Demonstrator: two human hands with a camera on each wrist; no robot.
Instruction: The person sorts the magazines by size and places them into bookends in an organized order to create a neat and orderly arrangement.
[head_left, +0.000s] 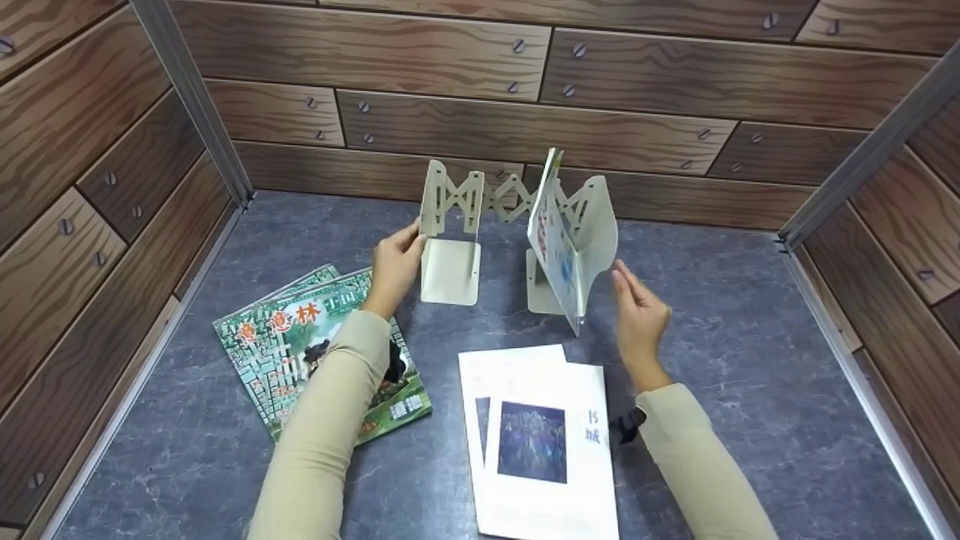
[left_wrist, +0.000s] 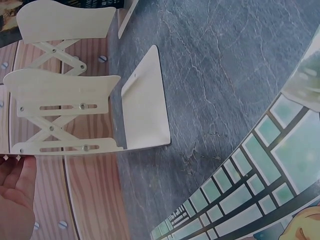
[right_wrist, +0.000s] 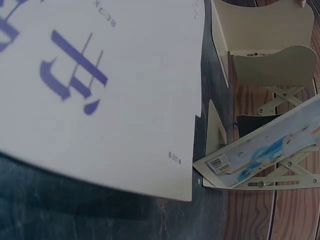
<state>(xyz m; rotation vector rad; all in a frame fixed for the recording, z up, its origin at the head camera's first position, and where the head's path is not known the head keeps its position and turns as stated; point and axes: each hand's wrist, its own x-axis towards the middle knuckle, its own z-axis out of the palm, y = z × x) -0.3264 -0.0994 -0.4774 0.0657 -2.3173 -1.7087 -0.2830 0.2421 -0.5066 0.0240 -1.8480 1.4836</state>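
An expandable cream metal bookend (head_left: 451, 270) stands at the back, its lattice arms partly stretched between upright plates. My left hand (head_left: 396, 266) pinches the outer edge of its left end plate. At the other end, my right hand (head_left: 643, 319) has thumb and fingertips together at the front edge of the right end plate (head_left: 600, 225). A thin picture book (head_left: 555, 240) stands tilted in the right section, its barcode corner (right_wrist: 218, 164) low in the right wrist view. The left wrist view shows part of the left hand (left_wrist: 17, 197); the right hand is outside its own wrist view.
Green-covered magazines (head_left: 330, 300) lie overlapping at the left, partly under the left forearm. White-covered magazines (head_left: 551, 502) with a dark picture are stacked at the front centre. Wood-patterned walls (head_left: 450, 60) enclose the dark marbled surface (head_left: 787, 375) on three sides.
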